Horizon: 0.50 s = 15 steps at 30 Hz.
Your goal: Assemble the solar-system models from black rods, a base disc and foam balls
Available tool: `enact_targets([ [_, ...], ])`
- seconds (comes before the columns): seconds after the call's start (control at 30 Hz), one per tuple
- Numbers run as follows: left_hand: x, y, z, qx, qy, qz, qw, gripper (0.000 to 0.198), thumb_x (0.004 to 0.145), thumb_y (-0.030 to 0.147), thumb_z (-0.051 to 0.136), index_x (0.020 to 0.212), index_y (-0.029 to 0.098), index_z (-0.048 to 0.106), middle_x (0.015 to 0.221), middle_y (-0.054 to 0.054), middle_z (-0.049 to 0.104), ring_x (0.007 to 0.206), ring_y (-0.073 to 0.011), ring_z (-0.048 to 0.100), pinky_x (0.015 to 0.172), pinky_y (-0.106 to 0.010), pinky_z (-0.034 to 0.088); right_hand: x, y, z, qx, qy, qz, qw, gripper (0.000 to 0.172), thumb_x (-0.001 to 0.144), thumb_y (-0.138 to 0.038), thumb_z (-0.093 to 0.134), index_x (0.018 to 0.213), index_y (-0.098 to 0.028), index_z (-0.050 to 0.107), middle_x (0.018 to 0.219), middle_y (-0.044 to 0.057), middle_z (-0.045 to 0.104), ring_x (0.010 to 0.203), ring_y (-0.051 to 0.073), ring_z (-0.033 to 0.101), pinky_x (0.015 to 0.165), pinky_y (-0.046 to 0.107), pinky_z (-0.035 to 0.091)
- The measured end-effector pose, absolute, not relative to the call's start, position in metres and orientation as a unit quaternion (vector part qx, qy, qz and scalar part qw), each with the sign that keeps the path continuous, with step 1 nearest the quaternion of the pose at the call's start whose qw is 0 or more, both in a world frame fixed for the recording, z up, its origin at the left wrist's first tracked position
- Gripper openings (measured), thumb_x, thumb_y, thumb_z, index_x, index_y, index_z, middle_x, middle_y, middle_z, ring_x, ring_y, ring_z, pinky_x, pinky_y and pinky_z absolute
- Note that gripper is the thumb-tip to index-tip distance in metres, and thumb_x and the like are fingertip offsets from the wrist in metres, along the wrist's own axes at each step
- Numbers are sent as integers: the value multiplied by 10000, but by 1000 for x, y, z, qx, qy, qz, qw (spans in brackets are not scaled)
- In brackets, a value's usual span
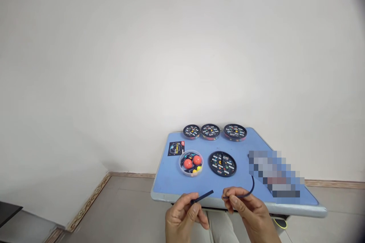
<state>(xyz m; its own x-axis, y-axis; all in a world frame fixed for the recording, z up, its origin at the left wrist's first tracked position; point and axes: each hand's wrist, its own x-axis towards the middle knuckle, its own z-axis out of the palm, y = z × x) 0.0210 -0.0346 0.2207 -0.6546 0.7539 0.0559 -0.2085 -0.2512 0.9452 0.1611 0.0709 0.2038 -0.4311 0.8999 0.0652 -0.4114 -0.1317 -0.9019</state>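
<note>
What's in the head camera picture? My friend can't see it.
At a blue table, the left hand holds a straight black stick and the right hand a curved black rod. Beyond them are a see-through bowl of red and yellow balls and a black disc.

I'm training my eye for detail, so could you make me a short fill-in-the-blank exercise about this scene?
1. The left hand holds a straight black piece, while the black strip in the right hand is ____.
2. The clear tub contains ____ large red balls.
3. Near the wall stand ____ lidded round containers.
4. The surface of the table is coloured ____.

Missing words: curved; two; three; blue.
</note>
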Motion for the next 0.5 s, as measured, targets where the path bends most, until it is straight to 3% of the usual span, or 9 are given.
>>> enact_targets([
  [0.13,21,-36,225,253,510,749,338,438,641,509,851,852,132,777,564,-36,680,453,-169,644,451,-275,560,160,66,210,-242,-472,706,468,202,757,-414,780,756,-211,773,809,64,689,621,160,609,555,263,508],
  [0.5,26,-36,216,303,523,735,307,392,719,492,805,914,152,780,693,-79,756,506,-187,688,479,-286,593,162,63,213,-237,-477,716,452,196,756,-399,784,771,-204,781,781,70,709,580,168,636,549,280,523],
])
